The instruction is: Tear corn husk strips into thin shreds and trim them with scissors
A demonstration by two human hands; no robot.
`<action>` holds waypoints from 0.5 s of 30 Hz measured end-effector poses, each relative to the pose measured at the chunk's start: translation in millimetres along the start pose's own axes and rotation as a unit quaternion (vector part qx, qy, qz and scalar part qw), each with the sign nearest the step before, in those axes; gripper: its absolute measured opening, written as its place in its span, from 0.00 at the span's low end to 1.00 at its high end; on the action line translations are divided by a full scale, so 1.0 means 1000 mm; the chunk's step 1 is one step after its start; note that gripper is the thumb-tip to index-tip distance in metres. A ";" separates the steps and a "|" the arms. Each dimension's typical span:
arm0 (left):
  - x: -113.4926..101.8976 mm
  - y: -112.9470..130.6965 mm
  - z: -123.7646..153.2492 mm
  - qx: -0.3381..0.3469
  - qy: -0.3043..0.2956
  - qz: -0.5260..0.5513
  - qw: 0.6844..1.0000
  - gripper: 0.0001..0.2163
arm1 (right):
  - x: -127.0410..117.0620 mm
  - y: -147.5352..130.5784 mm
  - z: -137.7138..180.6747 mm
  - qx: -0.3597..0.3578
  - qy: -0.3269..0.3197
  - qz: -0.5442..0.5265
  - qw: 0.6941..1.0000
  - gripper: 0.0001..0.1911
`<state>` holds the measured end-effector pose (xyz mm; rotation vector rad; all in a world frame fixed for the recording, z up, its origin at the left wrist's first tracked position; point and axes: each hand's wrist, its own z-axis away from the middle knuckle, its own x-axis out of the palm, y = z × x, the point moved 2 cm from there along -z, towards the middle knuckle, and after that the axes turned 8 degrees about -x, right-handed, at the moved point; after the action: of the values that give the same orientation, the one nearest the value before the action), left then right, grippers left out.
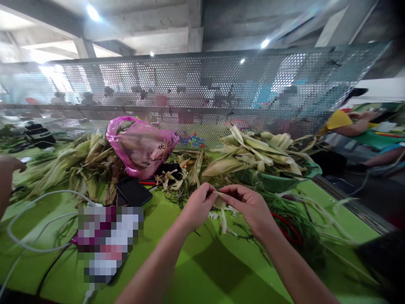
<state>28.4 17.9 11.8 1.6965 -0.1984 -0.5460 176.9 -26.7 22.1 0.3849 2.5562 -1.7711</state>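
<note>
Both of my hands meet over the middle of the green table, fingertips pinched close together. Between them is a thin pale strip of corn husk (223, 221), hanging down from the fingers. My left hand (200, 207) pinches it from the left, thumb against forefinger. My right hand (249, 207) grips it from the right in the same way. Small white husk scraps (213, 215) lie on the table under the hands. Just beyond them are dried husk bits and thin stalks (196, 173).
A pink plastic bag (142, 147) stands among corn husks (79, 164) on the left. More husks (262, 152) fill a green basket (278, 181) on the right. A black phone (134, 192), white cables (41, 196) and green grass-like strands (294, 215) lie nearby. Another person's arm (8, 177) enters at left.
</note>
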 end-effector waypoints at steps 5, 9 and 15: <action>0.002 -0.005 -0.001 -0.028 -0.027 0.050 0.998 0.11 | -0.001 -0.001 -0.001 -0.038 -0.002 0.042 0.998 0.08; 0.005 -0.009 0.000 -0.056 -0.075 0.134 0.987 0.15 | -0.001 0.002 0.000 -0.067 0.006 0.073 0.995 0.07; 0.004 -0.002 0.004 -0.063 -0.076 0.156 0.983 0.17 | 0.000 0.003 0.000 -0.089 0.019 0.079 0.993 0.07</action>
<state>29.8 13.1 8.0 1.4654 -0.5207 -0.4426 178.0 -25.6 19.5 0.5999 2.5994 -1.4845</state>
